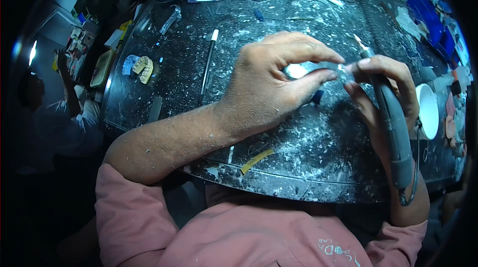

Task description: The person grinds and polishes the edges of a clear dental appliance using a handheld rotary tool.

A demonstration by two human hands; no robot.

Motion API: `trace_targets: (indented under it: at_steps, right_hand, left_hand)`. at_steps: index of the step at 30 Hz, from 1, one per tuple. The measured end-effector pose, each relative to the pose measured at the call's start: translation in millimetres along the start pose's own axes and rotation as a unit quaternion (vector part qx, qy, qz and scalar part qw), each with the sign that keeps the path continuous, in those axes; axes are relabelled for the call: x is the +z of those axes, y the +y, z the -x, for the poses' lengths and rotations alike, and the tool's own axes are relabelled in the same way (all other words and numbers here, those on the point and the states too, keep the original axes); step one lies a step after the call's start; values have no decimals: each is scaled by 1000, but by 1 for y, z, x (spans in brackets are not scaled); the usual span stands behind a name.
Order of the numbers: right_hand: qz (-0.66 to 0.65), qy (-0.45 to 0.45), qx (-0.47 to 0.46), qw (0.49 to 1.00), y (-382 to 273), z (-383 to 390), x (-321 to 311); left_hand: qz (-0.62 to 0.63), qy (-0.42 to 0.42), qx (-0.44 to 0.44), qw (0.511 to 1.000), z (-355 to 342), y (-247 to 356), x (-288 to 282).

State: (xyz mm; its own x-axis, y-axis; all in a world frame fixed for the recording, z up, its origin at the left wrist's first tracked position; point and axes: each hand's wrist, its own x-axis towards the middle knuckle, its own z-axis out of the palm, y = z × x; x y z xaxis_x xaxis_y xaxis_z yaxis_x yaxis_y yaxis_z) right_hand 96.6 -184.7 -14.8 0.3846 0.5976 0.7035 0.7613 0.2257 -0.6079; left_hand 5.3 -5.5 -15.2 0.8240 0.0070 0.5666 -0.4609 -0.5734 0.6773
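Pinching a small, indistinct piece (342, 72) above the bench (179, 90), toward its right edge, our left hand (264, 75) shows a closed grip; our right hand (408, 90) encloses a dark handpiece (392, 122). Were the pinch to slip, we judge, the bur (359, 43) could catch skin.

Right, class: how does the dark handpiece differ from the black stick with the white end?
The handpiece is gripped in the right hand; the black stick lies on the table. The handpiece has a thick body, while the black stick is slim. The handpiece carries a pointed tip; the black stick ends in a blunt white section. Both are long and mostly dark.
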Motion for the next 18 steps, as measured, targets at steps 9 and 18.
trace_targets:
  at_steps: [9, 18]
  right_hand:
    - [-54, 1, -30, 998, 13, -3, -2]
    - [-33, 70, 140, 987, 8, -2, -9]
  left_hand:
    - [-109, 54, -3, 993, -3, 19, 2]
    - [46, 134, -154, 978, -7, 7, 2]
